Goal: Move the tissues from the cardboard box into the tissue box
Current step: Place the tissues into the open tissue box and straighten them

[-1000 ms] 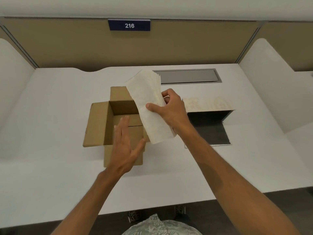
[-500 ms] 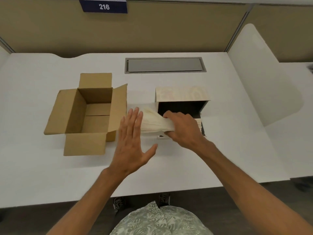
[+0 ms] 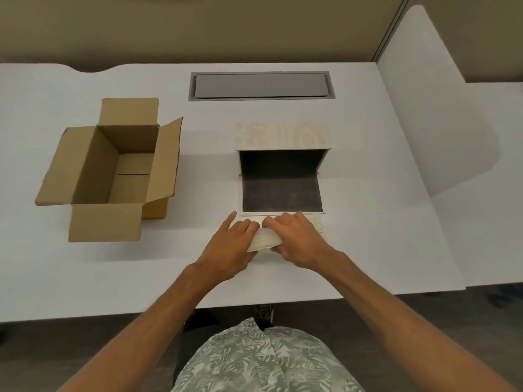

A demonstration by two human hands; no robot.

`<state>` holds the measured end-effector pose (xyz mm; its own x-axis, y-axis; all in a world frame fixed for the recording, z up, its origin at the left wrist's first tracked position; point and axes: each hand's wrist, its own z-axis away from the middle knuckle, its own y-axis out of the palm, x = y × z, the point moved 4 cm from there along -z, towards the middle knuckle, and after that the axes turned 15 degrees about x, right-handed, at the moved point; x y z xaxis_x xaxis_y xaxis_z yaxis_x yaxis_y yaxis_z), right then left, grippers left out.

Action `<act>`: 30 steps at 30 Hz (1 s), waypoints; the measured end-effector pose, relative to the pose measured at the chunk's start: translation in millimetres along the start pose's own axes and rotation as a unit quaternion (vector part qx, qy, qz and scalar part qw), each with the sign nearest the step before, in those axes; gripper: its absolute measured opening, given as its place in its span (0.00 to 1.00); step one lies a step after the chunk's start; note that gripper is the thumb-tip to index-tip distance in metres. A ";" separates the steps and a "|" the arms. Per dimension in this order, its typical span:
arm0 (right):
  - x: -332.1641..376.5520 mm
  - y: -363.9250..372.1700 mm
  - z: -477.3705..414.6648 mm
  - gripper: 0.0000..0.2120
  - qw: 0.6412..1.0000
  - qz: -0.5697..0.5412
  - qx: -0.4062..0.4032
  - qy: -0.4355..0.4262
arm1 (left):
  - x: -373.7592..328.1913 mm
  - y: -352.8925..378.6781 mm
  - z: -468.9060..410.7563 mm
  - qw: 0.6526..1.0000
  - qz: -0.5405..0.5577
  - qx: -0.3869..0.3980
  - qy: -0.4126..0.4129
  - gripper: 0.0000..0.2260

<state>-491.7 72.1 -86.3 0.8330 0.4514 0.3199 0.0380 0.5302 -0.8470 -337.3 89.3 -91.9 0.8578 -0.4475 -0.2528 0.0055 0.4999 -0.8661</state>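
Observation:
A stack of cream tissues [image 3: 264, 241] lies on the desk just in front of the tissue box [image 3: 283, 137], a pale wooden box lying open with a dark lining and a dark flap folded toward me. My right hand [image 3: 297, 239] presses over the stack's right part with fingers curled around it. My left hand [image 3: 232, 244] rests flat against the stack's left end. The brown cardboard box [image 3: 85, 171] stands at the left with its flaps open and its inside bare.
A grey cable hatch [image 3: 261, 86] is set into the white desk [image 3: 382, 236] behind the tissue box. A white curved divider [image 3: 435, 108] rises at the right, and a tan partition wall [image 3: 198, 26] runs along the back.
My right hand carried the tissues from above the cardboard box to the desk in front of the tissue box. My left hand came in against the stack's left end.

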 end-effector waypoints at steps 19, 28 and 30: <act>-15.7 2.8 -1.1 0.36 0.995 0.093 -0.013 0.040 | 5.4 -0.9 -1.5 0.997 -0.039 -0.037 -0.046 0.30; -25.2 5.7 1.7 0.33 0.996 0.078 -0.012 0.052 | 8.4 1.7 -0.4 0.997 -0.057 -0.034 -0.049 0.27; -29.0 7.7 2.6 0.34 0.995 0.084 0.000 0.060 | 9.4 3.0 0.9 0.996 -0.064 -0.035 -0.048 0.27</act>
<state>-517.0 65.0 -101.0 0.8872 0.4451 0.1215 -0.1067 0.4541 -0.8846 -328.8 87.3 -96.5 0.8979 -0.4288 -0.0994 0.0843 0.3891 -0.9173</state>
